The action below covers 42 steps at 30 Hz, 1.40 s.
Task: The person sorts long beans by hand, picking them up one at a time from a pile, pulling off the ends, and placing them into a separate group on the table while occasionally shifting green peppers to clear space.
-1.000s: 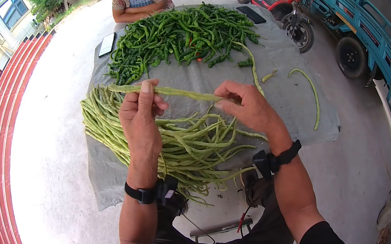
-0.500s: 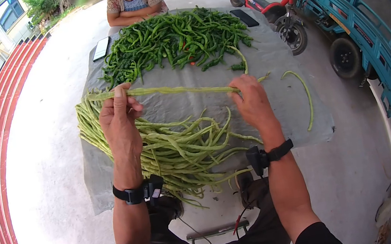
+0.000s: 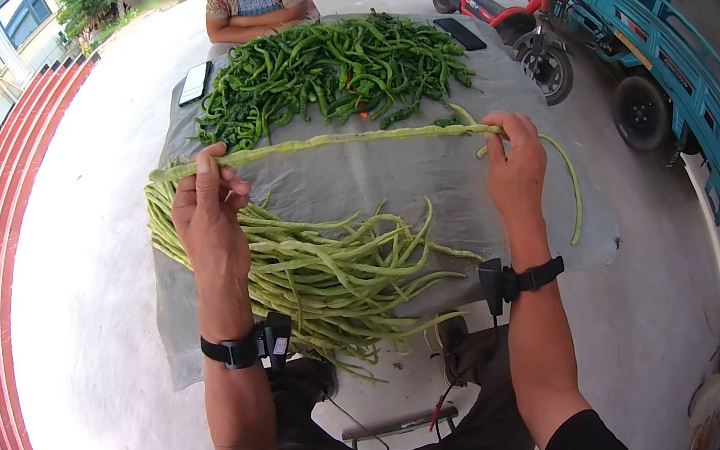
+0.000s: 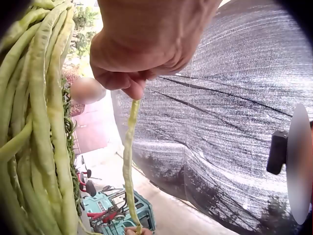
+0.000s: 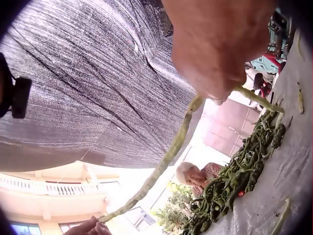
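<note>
A long, pale green bean (image 3: pixel 348 138) stretches almost straight between both hands above the grey sheet. My left hand (image 3: pixel 209 214) pinches it near its left end, thumb on top, a short tip sticking out past the fingers. At the other end, my right hand (image 3: pixel 518 168) grips it between thumb and fingers. The right wrist view shows the bean (image 5: pixel 164 164) running from one hand to the other, slightly lumpy along its length. A heap of similar long beans (image 3: pixel 330 271) lies below and beside my left hand. Further right, a single long bean (image 3: pixel 574 186) curves on the sheet.
Green peppers (image 3: pixel 321 78) are piled across the back of the sheet (image 3: pixel 372 182), between a white-screened phone (image 3: pixel 195 83) and a black phone (image 3: pixel 460 33). A person (image 3: pixel 257 5) sits opposite with folded arms. A red electric bike (image 3: pixel 485 0) and blue cargo tricycle (image 3: pixel 670 75) stand right.
My right hand has moved right, away from the left, and now holds the bean's far end. The bean has come to lie straighter and more level; my left hand has shifted left.
</note>
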Tool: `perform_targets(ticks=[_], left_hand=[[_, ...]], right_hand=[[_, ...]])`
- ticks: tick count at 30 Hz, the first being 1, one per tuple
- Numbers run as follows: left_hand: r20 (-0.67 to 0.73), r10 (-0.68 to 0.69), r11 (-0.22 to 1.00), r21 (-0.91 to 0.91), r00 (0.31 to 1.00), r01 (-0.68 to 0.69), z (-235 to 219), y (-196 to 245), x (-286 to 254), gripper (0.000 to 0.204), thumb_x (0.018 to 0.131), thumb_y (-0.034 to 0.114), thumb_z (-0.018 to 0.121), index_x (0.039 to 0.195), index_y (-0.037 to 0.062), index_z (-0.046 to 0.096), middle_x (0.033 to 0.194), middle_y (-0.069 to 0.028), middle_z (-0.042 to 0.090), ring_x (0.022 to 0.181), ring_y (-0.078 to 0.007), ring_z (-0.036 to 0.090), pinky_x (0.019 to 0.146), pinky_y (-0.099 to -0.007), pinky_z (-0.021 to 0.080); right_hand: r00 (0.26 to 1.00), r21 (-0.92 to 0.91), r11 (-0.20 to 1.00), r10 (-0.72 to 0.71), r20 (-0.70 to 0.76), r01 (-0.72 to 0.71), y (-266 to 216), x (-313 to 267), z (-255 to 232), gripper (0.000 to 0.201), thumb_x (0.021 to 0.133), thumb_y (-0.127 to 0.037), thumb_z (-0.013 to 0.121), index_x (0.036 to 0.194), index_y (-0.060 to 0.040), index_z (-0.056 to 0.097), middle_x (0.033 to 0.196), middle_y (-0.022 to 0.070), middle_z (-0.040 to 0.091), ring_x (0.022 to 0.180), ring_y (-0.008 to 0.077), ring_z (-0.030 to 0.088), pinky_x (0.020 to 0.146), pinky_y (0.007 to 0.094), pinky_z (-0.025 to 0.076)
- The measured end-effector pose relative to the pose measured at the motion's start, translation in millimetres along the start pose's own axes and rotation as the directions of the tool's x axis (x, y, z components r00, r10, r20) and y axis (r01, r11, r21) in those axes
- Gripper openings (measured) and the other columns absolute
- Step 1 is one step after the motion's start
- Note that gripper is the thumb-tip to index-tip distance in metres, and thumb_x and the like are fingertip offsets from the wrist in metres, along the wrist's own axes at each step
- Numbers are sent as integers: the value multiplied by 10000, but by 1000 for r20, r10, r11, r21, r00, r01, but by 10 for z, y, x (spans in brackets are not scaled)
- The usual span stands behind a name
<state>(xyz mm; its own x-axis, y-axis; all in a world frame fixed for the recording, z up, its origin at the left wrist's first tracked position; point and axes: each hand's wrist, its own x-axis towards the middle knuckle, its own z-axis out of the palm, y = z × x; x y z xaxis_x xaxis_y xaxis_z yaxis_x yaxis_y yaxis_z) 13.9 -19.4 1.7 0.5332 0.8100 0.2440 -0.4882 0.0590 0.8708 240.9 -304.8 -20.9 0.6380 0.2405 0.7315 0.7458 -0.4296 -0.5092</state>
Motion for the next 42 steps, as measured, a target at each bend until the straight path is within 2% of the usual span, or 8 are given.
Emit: perform_targets(ticks=[6, 12, 15, 24, 27, 30, 36, 42], left_hand=[[-32, 56, 998, 16, 998, -56, -105, 186, 64, 342, 1088, 300, 632, 1240, -3, 677, 941, -12, 647, 771, -96, 607, 708, -258, 494], [-92, 109, 992, -51, 990, -114, -495, 401, 212, 367, 1112, 302, 581, 1295, -11, 638, 996, -9, 597, 844, -103, 591, 740, -285, 490], [-111, 118, 978, -161, 987, -135, -738, 481, 273, 403, 1115, 292, 577, 1376, -16, 568, 969, -5, 565, 857, -99, 573, 716, -262, 482], [-374, -15, 921, -367, 927, -134, -1337, 320, 514, 209, 1034, 248, 719, 1069, 54, 647, 967, -35, 713, 765, -95, 632, 646, -234, 482], [-463, 16, 973, -195, 886, -120, -1381, 293, 540, 180, 1020, 231, 735, 1084, 78, 666, 999, -44, 744, 766, -89, 647, 626, -240, 476], [-525, 10, 999, -27, 851, -28, -1369, 313, 530, 233, 1031, 205, 689, 1200, 51, 644, 1075, -50, 673, 878, -142, 598, 709, -298, 466], [-463, 22, 1000, 21, 886, -14, -1465, 215, 600, 225, 1023, 194, 705, 1183, 38, 678, 1044, -37, 684, 833, -126, 603, 683, -292, 467], [-509, 91, 986, 167, 856, -6, -1468, 111, 690, 196, 951, 187, 813, 1026, 24, 735, 846, -11, 709, 665, -73, 598, 515, -213, 413]], right_hand=[[984, 51, 984, -166, -57, 169, -262, 61, -138, 229, 955, 39, 635, 1165, -31, 696, 1126, 108, 707, 1003, 273, 687, 903, 389, 542], [991, 403, 913, 5, 137, -60, -596, 27, -254, 235, 957, 36, 667, 1175, -39, 712, 1028, 27, 709, 879, 68, 623, 755, 241, 500], [962, 445, 895, -91, 257, -34, -741, 45, -344, 225, 923, 19, 717, 1142, -31, 716, 963, 12, 712, 849, 42, 603, 735, 224, 472], [684, 518, 813, -220, 695, -265, -1039, -5, -352, 177, 875, -15, 772, 1048, -19, 738, 905, 58, 722, 801, 106, 673, 717, 270, 524], [640, 523, 823, -283, 714, -220, -1135, -83, -308, 190, 875, -29, 769, 1062, -15, 741, 931, 76, 737, 810, 143, 702, 715, 289, 542], [505, 469, 855, -311, 805, -221, -1332, -129, -316, 193, 874, -40, 767, 1065, -20, 745, 960, 89, 741, 810, 196, 718, 694, 307, 551], [371, 481, 869, -411, 833, -117, -1438, -173, -282, 182, 876, -84, 778, 1049, -42, 741, 969, 103, 718, 777, 273, 696, 662, 365, 553], [386, 494, 866, -430, 816, -78, -1443, -218, -239, 179, 871, -104, 783, 1032, -44, 731, 958, 97, 696, 755, 292, 678, 679, 395, 537]])
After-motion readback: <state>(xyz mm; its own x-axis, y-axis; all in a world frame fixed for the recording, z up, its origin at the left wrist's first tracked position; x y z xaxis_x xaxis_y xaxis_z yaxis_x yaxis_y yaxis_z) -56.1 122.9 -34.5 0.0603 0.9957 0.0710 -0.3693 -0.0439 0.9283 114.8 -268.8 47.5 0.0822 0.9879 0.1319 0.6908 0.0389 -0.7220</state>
